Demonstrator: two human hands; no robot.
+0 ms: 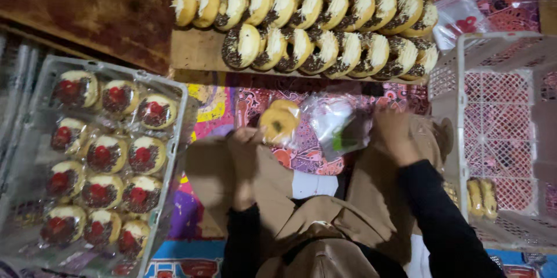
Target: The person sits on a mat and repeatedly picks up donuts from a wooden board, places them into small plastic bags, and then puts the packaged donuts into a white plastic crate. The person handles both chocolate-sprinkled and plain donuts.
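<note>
My left hand (246, 142) grips the edge of a clear plastic bag with a round yellow doughnut (278, 122) inside it, held just above a patterned cloth (301, 156). To the right, my right hand (394, 134) rests on a bundle of clear plastic bags (339, 127) with a green mark and pinches it. Both arms wear black sleeves under a tan cloth. The two hands are about a doughnut's width apart.
A wooden board (197, 52) at the top carries rows of cream-filled doughnuts (325, 52) with chocolate sprinkles. A grey crate (174, 139) on the left holds several wrapped doughnuts with red stickers. A white lattice crate (499, 110) on the right holds two wrapped doughnuts (481, 197).
</note>
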